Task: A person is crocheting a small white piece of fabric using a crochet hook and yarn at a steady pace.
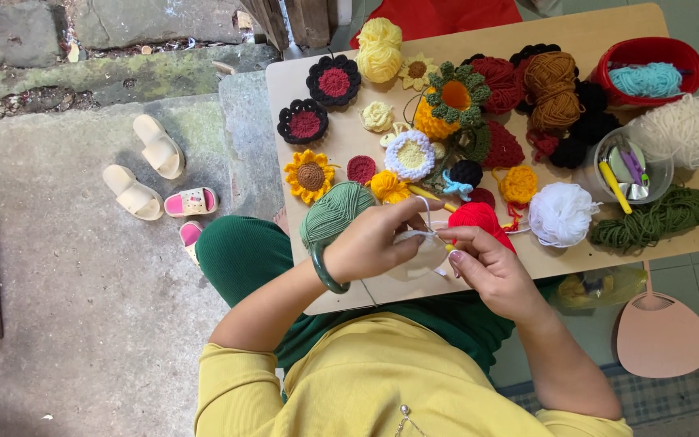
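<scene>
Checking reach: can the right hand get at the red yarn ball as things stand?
Probably yes. The red yarn ball lies just beyond the right hand, nothing between them, though that hand is busy pinching white yarn.

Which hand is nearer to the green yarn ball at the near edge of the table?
Left. The left hand lies right beside the green yarn ball, just below and right of it. The right hand is farther right, below the red yarn ball.
</scene>
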